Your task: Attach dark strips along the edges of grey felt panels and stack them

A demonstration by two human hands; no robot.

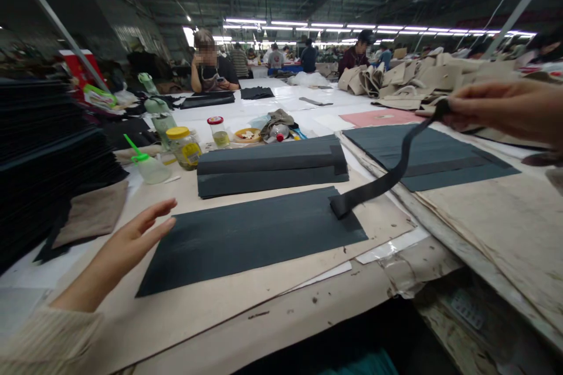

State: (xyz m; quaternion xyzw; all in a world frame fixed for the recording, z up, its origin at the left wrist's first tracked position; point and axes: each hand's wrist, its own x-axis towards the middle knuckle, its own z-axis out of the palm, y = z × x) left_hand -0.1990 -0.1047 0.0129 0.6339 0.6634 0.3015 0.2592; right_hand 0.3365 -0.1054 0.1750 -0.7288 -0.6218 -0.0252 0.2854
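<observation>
My right hand (492,108), raised at the right, pinches one end of a dark strip (402,167). The strip sags down to the left, and its lower end rests on the right part of a flat dark blue-green panel (255,240). Fingers apart and holding nothing, my left hand (141,237) hovers at the panel's left edge; whether it touches is unclear. Behind the panel lies a stack of similar pieces (272,179) with a dark strip along the top one. Another dark panel (422,149) with a strip lies to the right.
A tall dark stack (48,158) stands at left. Behind the work are a yellow-lidded jar (182,149), a red-lidded jar (219,133) and a green-nozzled bottle (149,167). Beige pieces (417,76) are heaped at back right. A person (213,67) sits across the table.
</observation>
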